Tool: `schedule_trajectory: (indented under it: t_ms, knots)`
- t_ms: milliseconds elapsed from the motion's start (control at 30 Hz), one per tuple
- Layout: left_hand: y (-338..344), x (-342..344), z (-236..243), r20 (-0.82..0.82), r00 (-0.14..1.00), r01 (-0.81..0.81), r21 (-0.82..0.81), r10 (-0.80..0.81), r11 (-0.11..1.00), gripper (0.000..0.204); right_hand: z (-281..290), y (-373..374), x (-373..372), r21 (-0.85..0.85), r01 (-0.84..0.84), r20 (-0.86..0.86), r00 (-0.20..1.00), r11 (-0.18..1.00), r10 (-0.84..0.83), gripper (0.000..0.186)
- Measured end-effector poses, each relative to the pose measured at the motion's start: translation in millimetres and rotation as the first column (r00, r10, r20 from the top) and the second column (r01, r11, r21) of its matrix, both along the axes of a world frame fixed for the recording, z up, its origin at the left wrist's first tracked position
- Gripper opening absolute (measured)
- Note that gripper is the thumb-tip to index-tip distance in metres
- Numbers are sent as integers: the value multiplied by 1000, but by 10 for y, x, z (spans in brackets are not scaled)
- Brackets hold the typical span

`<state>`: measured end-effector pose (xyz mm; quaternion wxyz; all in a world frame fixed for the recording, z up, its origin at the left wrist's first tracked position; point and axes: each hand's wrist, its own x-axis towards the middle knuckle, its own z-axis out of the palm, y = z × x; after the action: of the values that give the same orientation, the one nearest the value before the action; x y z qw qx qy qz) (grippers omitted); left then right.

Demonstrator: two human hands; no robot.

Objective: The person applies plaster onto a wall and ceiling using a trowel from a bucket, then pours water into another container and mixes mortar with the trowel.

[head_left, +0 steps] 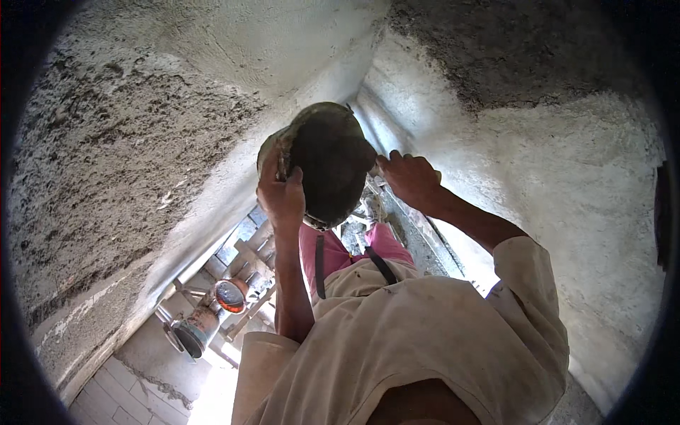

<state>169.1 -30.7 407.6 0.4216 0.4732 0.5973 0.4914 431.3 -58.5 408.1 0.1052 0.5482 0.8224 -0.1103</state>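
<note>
My left hand (282,195) is closed on the left rim of a round, shallow mortar pan (329,159), thumb over the edge. The pan is tilted so that its dark inside shows, and pale crust clings to its rim. At the pan's right edge, my right hand (411,178) is wrapped round a short tool handle (438,175), whose end sticks out past the palm. The tool's head merges with the dark pan, so its shape cannot be made out.
Rough wet plaster (134,134) covers the left wall, and a smoother pale wall (538,177) rises on the right. Below left stand two stained buckets, one orange-rimmed (231,295) and one greenish (195,331), beside wooden planks (251,258).
</note>
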Motion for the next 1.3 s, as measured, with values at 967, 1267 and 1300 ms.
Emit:
schedule_trajectory:
  t_ms: [967,1267,1300]
  knots:
    - [-582,250,437,533,806,-237,-108,258,965,53,1989,108,880,-139,11,-482,873,990,-77,36]
    - [-828,81,414,374,854,-375,-42,363,926,60,4398,858,894,208,-474,-753,481,855,450,40]
    - [-872,64,447,308,874,-371,-73,375,926,62,4450,906,978,209,-484,-744,486,850,460,40]
